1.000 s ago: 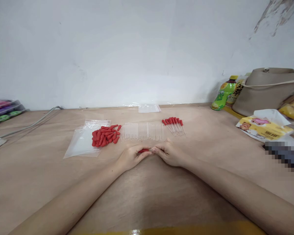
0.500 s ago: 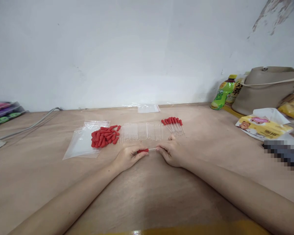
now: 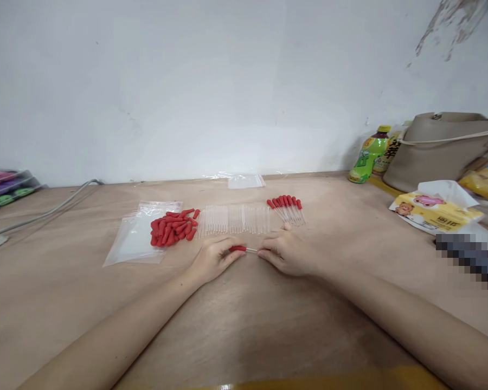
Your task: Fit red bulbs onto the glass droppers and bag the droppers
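Left grip (image 3: pixel 216 260) round red bulb (image 3: pixel 238 248), right grip (image 3: pixel 287 253) round tube (image 3: pixel 251 250); bulb heap (image 3: pixel 171 227) partly on pouch (image 3: pixel 132 239)

A tapered red rubbery bulb (image 3: pixel 238 248) is pinched by the bare left hand (image 3: pixel 214 259), and a thin clear tube (image 3: pixel 251 250), met end-on by the bulb, is gripped by the bare right hand (image 3: pixel 288 253). Beyond them, loose red bulbs (image 3: pixel 173 228) are heaped partly over a translucent plastic bag (image 3: pixel 128 242), slender clear tubes (image 3: pixel 236 219) are laid side by side, and red-capped clear tubes (image 3: pixel 285 201) are fanned out on the brown tabletop (image 3: pixel 211 325).
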`<state>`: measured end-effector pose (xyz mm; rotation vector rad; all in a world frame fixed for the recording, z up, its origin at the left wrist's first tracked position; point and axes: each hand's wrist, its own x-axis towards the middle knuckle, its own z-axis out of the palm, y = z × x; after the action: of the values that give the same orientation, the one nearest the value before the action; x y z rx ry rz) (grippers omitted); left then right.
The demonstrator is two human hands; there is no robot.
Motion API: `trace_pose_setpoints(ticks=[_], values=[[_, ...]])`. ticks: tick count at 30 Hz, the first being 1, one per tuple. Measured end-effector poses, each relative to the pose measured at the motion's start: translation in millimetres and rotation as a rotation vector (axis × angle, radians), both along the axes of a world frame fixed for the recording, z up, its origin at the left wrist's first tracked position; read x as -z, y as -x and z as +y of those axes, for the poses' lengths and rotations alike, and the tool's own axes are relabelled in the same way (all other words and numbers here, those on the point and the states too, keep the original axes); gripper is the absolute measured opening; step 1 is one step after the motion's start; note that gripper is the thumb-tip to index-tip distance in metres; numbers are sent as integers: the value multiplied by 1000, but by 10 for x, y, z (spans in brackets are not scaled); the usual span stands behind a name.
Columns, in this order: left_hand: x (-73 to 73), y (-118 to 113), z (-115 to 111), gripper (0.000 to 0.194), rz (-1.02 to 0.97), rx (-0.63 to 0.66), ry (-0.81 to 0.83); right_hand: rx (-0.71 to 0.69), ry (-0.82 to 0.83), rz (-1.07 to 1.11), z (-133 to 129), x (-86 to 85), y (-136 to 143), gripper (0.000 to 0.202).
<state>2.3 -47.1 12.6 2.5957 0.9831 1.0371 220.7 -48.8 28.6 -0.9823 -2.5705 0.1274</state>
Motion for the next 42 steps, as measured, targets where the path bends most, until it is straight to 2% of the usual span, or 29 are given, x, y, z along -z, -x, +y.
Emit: trace_pose_setpoints(ticks=[2,4,7,10,12,14,18,25,29,36,42], values=[[7,0,11,28,-13,-73,13,22,20,-24,23,-51,-44,20],[20,2,21,38,-7,-142,22,117,95,20,100,-68,-114,22],[31,3,32,28,71,-152,51,404,202,205,297,-59,-249,27],[23,-6,38,13,129,-112,83,693,187,306,506,-69,-345,29],[14,-11,42,11,144,-95,91,800,128,269,617,-84,-350,27],[10,-12,46,12,150,-89,95,850,66,203,703,-86,-309,27],[19,-4,53,12,155,-87,100,900,-16,60,815,-20,-196,30],[27,1,57,12,159,-81,112,945,-21,-96,864,95,-210,28],[19,-1,53,12,154,-76,109,927,-27,-117,845,82,-198,30],[9,-4,51,12,156,-76,108,837,-46,-40,789,108,-4,30],[14,-5,56,12,151,-75,106,842,45,-119,766,72,55,29]])
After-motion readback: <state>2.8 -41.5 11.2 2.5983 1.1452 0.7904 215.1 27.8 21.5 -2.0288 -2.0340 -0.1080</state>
